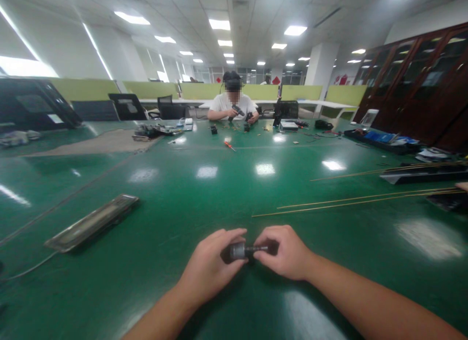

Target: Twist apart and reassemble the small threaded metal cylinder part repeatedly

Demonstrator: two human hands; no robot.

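Note:
Low in the middle of the head view, both hands meet at a small dark cylindrical piece [239, 251] with a grey band and a thinner dark shaft. It lies level, pointing left to right just above the green table [164, 281]. My left hand [210, 262] curls its thumb and fingers around the thick end, hiding part of it. With thumb and fingertips my right hand [285, 252] pinches the thin end. The exact kind of the piece is too blurred to name.
A long, flat, framed piece [93, 223] with a cable lies to the left. Thin brass-coloured rods [329, 200] reach in from the right. Farther off lies an orange-handled screwdriver [229, 145]. Across the table a person [234, 103] holds a dark drill-like tool.

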